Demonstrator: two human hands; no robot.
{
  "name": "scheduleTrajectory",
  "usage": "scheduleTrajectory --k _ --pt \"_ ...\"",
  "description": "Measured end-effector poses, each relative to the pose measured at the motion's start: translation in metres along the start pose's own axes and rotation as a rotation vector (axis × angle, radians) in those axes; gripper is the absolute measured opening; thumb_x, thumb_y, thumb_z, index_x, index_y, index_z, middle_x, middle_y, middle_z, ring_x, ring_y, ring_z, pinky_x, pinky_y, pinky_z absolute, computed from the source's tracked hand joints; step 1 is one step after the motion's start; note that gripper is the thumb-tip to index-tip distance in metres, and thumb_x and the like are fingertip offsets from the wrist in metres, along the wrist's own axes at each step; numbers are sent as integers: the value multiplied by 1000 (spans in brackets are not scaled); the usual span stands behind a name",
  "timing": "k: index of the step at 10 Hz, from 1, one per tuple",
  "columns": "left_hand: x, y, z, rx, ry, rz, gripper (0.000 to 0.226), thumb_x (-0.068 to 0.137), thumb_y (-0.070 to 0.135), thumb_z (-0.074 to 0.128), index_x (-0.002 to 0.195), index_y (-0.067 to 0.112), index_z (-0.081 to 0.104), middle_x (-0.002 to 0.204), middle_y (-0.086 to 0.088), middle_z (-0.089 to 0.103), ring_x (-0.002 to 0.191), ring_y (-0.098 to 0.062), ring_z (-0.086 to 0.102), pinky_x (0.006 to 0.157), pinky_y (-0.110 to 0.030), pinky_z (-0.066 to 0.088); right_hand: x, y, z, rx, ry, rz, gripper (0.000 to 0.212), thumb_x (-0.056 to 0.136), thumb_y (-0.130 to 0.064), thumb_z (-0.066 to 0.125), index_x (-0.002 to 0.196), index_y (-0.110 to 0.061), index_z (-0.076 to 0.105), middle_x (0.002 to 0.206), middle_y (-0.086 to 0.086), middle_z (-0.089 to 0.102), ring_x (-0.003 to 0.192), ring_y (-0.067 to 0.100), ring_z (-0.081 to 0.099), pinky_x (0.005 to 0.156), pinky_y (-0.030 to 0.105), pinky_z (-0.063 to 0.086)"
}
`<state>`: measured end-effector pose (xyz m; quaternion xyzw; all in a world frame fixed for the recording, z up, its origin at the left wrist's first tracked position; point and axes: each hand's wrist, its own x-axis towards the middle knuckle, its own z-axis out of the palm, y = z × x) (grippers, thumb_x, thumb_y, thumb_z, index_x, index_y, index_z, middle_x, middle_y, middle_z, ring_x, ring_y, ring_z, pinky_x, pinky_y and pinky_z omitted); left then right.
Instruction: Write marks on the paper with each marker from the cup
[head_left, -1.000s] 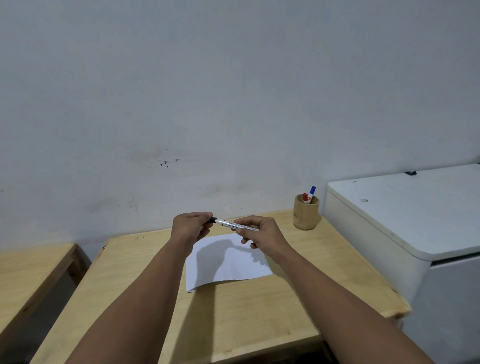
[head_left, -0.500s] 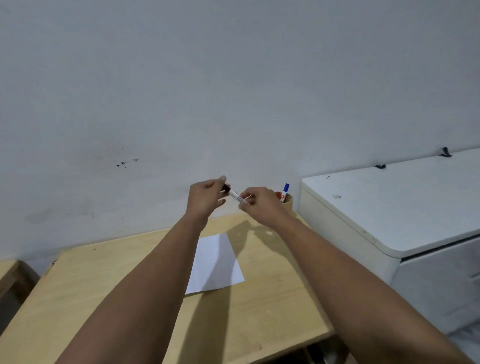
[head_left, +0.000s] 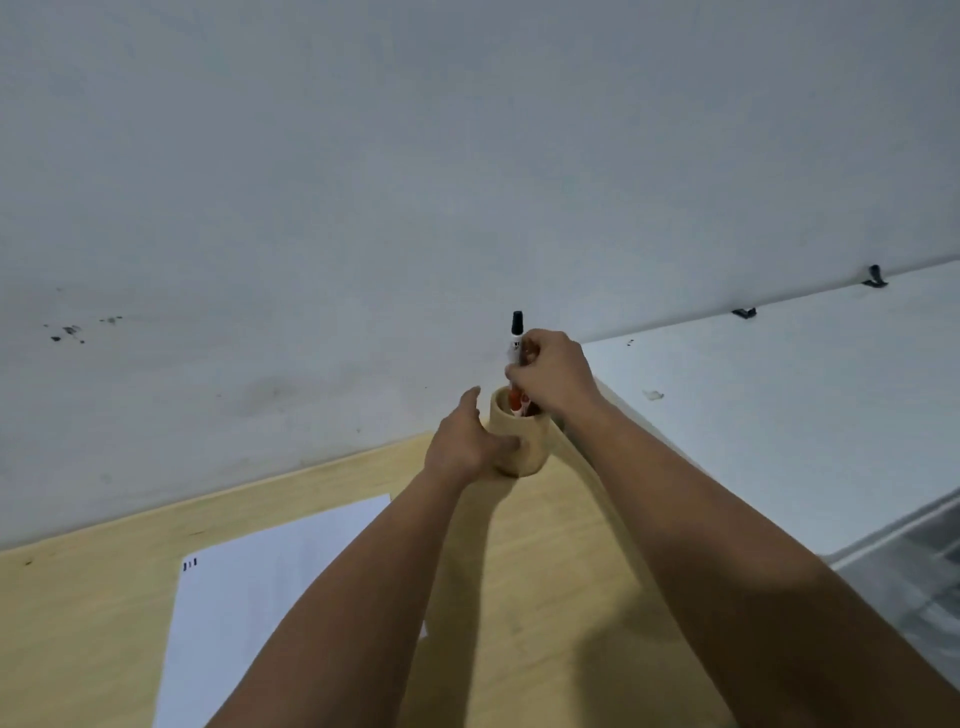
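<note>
A: Where's the marker?

B: The black-capped marker (head_left: 517, 335) stands upright over the wooden cup (head_left: 519, 441), cap up, lower end hidden behind the fingers. The right hand (head_left: 553, 376) is closed round its barrel. A red marker (head_left: 514, 401) sits inside the cup, at the back right of the table (head_left: 545, 545).

A: And the other hand?

B: The left hand (head_left: 467, 441) is wrapped round the cup's near side, thumb raised, steadying it.

A: How will these things handle?

B: The marker looks light, stiff and smooth; I'd hold it mid-barrel, as now. The cup looks light and could tip, so bracing it low makes sense.

A: The paper?

B: The paper (head_left: 270, 587) lies flat, front left, well apart from the cup, with three short dark marks (head_left: 190, 564) at one corner. Thin; likely slides under a pen.
</note>
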<state>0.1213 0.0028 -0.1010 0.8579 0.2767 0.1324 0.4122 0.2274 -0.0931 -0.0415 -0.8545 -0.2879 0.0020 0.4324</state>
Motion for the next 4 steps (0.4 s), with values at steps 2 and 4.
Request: scheduleTrajectory --k 2,4 --pt "0 -6 13 8 16 14 75 70 40 84 136 27 52 117 2 71 108 -22 67 88 -46 57 0 7 10 -59 -98 54 10 83 -24 72 92 -28 74 89 -7 79 87 18 77 84 43 65" --pt "-39 -10 3 -24 93 55 75 80 33 77 148 26 46 131 -1 67 112 -18 67 92 -38 56 -21 -16 -4 35 70 -49 38 93 -36 74 130 -27 69 122 -6 70 103 18 70 91 36 57"
